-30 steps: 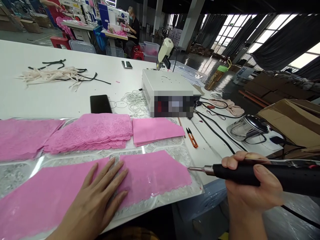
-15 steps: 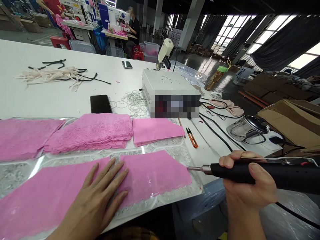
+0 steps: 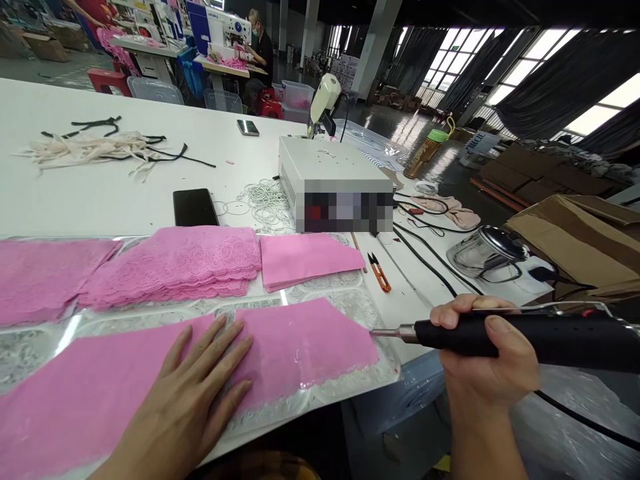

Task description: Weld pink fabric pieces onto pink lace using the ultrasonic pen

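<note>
My left hand [image 3: 193, 390] lies flat with fingers spread, pressing across two pink fabric pieces. Under its palm is the longer piece [image 3: 100, 387]; its fingertips rest on the smaller piece [image 3: 305, 353] to the right. Both lie on a clear, patterned plastic sheet [image 3: 350, 383]. Wrapped round the black handle of a corded, pen-like tool [image 3: 465, 333] is my right hand [image 3: 487, 367]. The tool's thin metal tip points left and meets the right corner of the smaller piece. Behind are a stack of pink lace pieces [image 3: 185, 267] and a stack of plain pink pieces [image 3: 305, 260].
A grey box unit [image 3: 335, 160] stands behind the fabric, with cables to its right. Orange thread snips [image 3: 379, 272], a lidded glass mug [image 3: 485, 253], a phone [image 3: 195, 207] and tangled white cord [image 3: 270, 203] lie around. Another person [image 3: 261, 53] sits at a sewing machine.
The view has shifted slightly, so everything sits a little further left. My left hand stays on the fabric, and the tool's tip remains at the piece's right corner.
</note>
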A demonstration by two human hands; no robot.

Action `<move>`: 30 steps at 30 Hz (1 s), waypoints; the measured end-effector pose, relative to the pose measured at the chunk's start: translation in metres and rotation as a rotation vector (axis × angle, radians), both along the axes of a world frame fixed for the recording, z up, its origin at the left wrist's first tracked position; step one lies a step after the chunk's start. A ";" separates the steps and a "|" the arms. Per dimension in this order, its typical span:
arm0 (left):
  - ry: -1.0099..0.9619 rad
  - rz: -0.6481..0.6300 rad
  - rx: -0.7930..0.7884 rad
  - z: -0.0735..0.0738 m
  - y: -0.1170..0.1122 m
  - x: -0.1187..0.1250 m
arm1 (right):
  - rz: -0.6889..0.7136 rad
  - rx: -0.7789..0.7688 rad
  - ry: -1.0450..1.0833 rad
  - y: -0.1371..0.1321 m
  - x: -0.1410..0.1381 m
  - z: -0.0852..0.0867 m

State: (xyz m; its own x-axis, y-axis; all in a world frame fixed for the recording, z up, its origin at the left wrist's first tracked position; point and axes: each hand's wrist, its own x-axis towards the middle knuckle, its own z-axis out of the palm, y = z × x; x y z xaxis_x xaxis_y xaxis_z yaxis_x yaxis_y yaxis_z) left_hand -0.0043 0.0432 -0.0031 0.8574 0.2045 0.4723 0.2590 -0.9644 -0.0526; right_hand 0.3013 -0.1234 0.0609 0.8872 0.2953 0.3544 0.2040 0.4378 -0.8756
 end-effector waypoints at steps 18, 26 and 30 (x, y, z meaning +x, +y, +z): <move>-0.010 0.013 -0.005 -0.001 -0.001 0.000 | 0.018 -0.013 -0.025 -0.007 -0.003 -0.001; -0.073 -0.017 0.029 -0.002 0.002 0.003 | 0.024 -0.012 0.001 -0.011 -0.002 -0.002; -0.145 -0.018 -0.086 -0.001 -0.006 -0.002 | -0.182 0.057 0.110 -0.015 0.006 0.002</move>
State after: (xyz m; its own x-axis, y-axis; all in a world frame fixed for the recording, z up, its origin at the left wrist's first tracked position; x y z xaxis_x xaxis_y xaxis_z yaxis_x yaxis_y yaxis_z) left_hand -0.0064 0.0372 -0.0038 0.7856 0.2347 0.5724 0.2405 -0.9683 0.0669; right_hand 0.3075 -0.1380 0.0629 0.9583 0.1087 0.2643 0.1892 0.4519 -0.8718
